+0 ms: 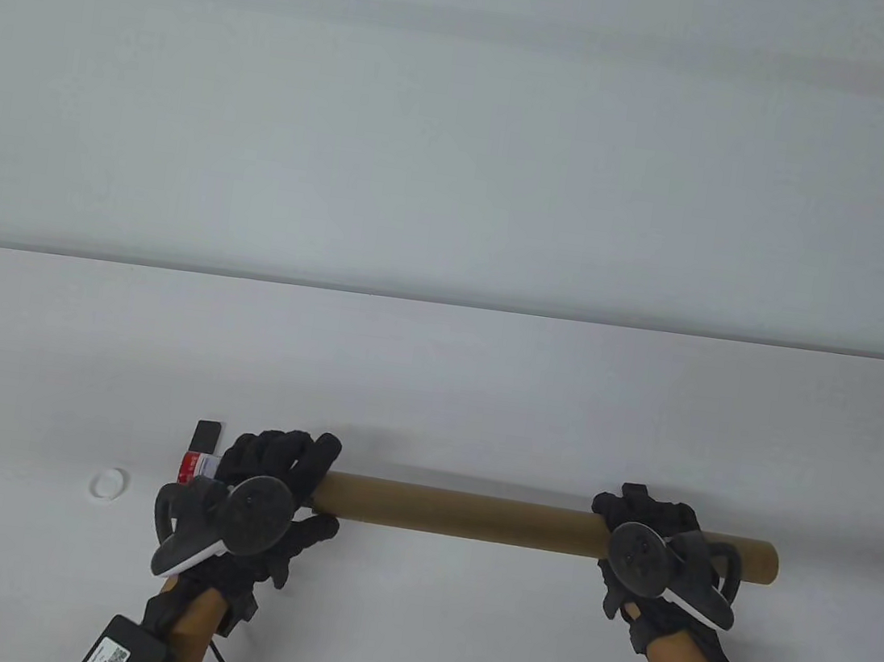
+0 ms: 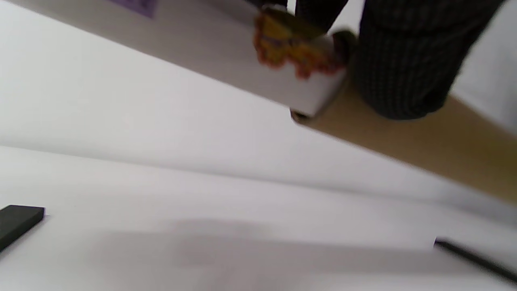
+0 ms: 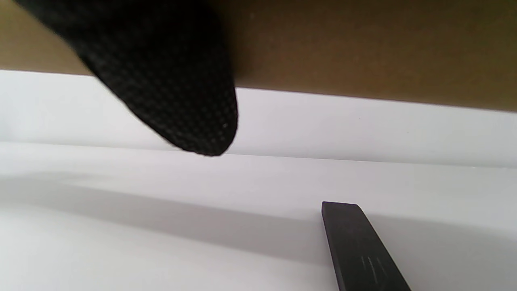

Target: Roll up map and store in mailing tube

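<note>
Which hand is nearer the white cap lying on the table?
Left. The left hand grips the rolled map at the tube's left end, just right of the white cap; the right hand holds the far end.

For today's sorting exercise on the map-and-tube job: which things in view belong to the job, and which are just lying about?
Part of the job:
mailing tube
rolled map, sticking out of the tube's left end
white cap
left hand
right hand

Lying about:
black bar
second black bar

Both hands wear black knit sensor gloves, the weave plain on the right fingertip [image 3: 177, 93]. Round dark trackers with white-edged rings top the left hand [image 1: 266, 495] and right hand [image 1: 645, 549]. Black cables trail from both wrists.
</note>
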The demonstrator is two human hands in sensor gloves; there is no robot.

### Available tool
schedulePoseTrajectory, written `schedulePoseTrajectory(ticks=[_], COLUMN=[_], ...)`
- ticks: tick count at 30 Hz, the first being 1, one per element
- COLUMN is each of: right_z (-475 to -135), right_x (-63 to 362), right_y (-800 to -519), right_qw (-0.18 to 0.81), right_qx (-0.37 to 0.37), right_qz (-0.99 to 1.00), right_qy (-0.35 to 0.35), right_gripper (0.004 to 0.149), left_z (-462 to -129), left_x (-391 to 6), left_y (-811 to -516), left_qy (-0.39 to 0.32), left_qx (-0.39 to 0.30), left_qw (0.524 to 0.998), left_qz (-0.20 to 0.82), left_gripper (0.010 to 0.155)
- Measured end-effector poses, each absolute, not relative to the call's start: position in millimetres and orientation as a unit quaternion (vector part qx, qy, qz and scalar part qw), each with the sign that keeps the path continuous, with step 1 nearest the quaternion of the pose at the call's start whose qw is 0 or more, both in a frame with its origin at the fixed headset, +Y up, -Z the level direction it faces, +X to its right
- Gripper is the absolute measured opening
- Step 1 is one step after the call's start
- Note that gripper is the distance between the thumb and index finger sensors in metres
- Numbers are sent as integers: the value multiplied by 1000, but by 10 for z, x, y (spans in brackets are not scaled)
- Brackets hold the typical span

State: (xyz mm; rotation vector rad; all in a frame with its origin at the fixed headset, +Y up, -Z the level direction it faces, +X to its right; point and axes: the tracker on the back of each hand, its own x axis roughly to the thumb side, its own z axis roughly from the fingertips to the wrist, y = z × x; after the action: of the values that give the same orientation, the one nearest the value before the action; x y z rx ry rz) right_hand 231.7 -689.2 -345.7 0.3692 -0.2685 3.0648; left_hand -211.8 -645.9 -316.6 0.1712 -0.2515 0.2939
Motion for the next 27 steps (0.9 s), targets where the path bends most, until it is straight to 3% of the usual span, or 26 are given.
schedulePoseTrajectory(ticks=[8,12,14,18,27], right_z=[-3463,-3465,-3466,-3461,-3452], right_x=[2390,2393,2379,2380,2306], right_y=[-6905,-6910,-6915,-6919,-6953], right_qw=[36,47,47,45,23], right_qx=[110,115,123,127,149], right_qz=[990,989,988,988,986], right_qy=[-84,-82,-81,-77,-75], right_gripper=[70,70,70,70,72], left_z=[-3173,-3227,-3271,-3289,-3354], left_x=[-2809,-2974,-3002,-3025,-2872], left_y=[-6460,-6605,-6691,-6797,-6926], left_qy=[-41,-31,-48,-38,-49], left_qx=[120,96,77,65,-11], left_qw=[929,884,833,750,789], left_qz=[349,456,545,657,613], left_gripper=[80,86,93,94,92])
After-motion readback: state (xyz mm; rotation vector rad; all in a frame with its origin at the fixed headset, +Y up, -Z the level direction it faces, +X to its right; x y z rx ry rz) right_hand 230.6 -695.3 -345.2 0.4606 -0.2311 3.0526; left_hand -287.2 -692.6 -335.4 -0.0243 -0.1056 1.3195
